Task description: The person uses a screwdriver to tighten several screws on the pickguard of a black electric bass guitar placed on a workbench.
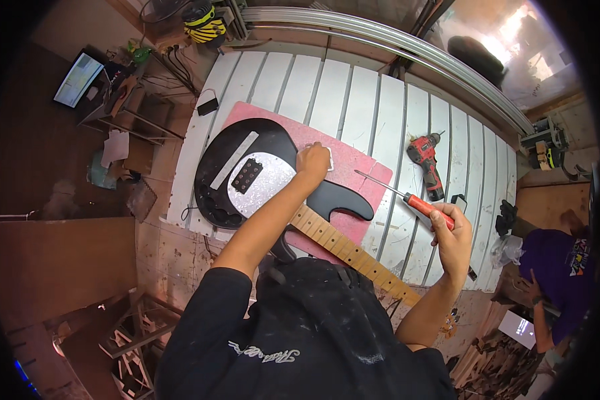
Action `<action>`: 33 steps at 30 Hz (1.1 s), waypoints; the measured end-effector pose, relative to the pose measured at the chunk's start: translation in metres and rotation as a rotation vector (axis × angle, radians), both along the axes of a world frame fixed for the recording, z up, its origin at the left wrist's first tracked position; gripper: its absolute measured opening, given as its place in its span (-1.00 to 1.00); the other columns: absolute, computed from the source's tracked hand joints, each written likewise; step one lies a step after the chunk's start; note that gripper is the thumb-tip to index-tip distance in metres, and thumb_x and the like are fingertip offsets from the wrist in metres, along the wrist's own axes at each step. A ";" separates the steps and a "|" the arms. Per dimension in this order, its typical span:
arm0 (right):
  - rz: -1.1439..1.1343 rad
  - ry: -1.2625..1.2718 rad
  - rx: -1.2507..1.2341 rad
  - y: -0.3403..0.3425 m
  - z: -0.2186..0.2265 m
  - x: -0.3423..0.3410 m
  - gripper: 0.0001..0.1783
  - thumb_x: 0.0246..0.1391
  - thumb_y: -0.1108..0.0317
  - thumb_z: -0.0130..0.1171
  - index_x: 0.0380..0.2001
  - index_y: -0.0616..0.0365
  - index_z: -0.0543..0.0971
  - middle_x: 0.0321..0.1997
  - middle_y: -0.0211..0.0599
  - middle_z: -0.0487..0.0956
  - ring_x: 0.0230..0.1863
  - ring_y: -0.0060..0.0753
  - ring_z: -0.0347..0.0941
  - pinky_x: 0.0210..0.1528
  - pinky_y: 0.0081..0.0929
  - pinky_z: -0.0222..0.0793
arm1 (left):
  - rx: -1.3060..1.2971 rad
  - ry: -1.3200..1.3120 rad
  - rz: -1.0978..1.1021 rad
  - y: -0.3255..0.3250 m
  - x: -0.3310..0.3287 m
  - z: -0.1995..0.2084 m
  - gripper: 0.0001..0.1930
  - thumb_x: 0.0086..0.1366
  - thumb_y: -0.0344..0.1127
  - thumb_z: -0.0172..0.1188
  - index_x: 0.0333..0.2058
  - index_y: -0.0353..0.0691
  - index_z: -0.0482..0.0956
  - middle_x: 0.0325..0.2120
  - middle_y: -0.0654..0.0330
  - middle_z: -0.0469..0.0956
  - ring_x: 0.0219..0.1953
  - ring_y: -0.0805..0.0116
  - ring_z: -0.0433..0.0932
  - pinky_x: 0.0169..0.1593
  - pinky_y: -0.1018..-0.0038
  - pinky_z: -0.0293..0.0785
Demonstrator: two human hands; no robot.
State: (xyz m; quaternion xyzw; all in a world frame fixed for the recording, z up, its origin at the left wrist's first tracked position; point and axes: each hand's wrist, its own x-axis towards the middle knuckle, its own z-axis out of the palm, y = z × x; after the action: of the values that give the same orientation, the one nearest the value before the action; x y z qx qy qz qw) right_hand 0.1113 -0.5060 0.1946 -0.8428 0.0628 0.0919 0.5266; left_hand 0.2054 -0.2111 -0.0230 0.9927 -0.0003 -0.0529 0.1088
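left hand (pixel 311 162): grip closed over small white flat piece (pixel 326 157) on black electric bass guitar body (pixel 260 143)
right hand (pixel 452 232): grip holding red-handled screwdriver (pixel 407 198), above white slatted surface (pixel 393 120)

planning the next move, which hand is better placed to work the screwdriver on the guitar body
Right, probably. The right hand already grips the red-handled screwdriver, its tip pointing toward the black guitar body. The left hand is pressed on a small white piece there.

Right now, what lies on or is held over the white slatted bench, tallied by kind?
Guitars: 1, black-bodied bass guitar on the pink mat
Screwdrivers: 1, red-handled screwdriver in the right hand
Drills: 1, red cordless drill
Small white pieces: 1, white piece under the left hand
Mats: 1
Total: 5
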 end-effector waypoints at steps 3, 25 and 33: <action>0.002 -0.003 -0.008 0.002 0.002 -0.001 -0.65 0.17 0.13 0.23 -0.24 0.25 0.58 -0.51 -0.48 0.48 -0.51 -0.72 0.35 -0.56 -0.70 0.31 | -0.022 -0.029 0.000 0.006 -0.001 -0.005 -0.88 0.07 -0.42 0.22 -0.42 -0.30 0.68 -0.26 -0.04 0.59 -0.17 0.03 0.62 -0.12 0.22 0.57; 0.042 -0.063 0.187 0.032 -0.014 -0.013 -0.64 0.20 0.16 0.21 -0.22 0.32 0.56 -0.52 -0.36 0.53 -0.59 -0.71 0.36 -0.57 -0.69 0.32 | -2.328 0.133 0.570 0.053 -0.099 0.062 -0.88 0.34 -0.45 0.13 -0.17 -0.26 0.47 -0.31 0.18 0.57 -0.25 0.39 0.60 -0.11 0.50 0.61; 0.288 -0.106 0.208 0.069 -0.009 -0.021 -0.63 0.18 0.18 0.24 -0.21 0.34 0.55 -0.47 -0.34 0.54 -0.51 -0.67 0.42 -0.56 -0.69 0.36 | -2.237 -0.083 0.371 0.079 -0.158 0.085 -0.78 0.19 -0.57 0.25 -0.20 -0.22 0.48 -0.36 0.22 0.53 -0.30 0.43 0.56 -0.18 0.50 0.57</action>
State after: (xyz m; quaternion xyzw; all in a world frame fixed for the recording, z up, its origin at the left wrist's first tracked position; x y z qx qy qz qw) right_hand 0.0901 -0.4367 0.1855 -0.7878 -0.0964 0.1277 0.5948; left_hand 0.0472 -0.1325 0.0625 0.3239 0.0960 0.0269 0.9408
